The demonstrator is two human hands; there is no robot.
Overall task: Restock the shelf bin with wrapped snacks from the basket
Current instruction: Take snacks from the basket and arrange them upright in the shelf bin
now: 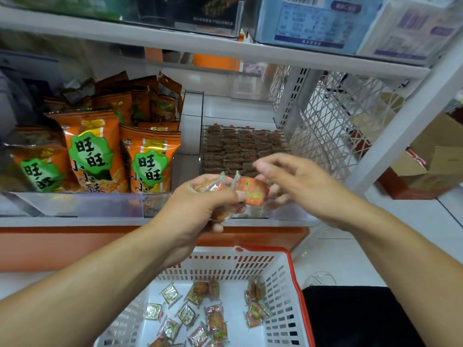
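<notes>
Wrapped snacks (217, 189): a bunch sat mid-frame, held by the left hand (200, 209), fingers curled round them. Right hand (298, 184) pinched one orange snack (251, 191) from that bunch. Shelf bin (288, 215) just behind, rows of snacks (240, 149) already stacked inside. More loose snacks (200, 314) lay in the white basket (288, 276), bottom centre. Orange bags (147, 161) sat left of centre.

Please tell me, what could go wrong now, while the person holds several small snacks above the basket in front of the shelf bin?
1. The left hand grips several wrapped snacks at once; one may slip out.
2. The right hand pinches one snack beside the left hand, so the handover could fumble; it might miss the basket below.
3. The shelf bin holds neat rows; a careless drop could disturb them.
</notes>
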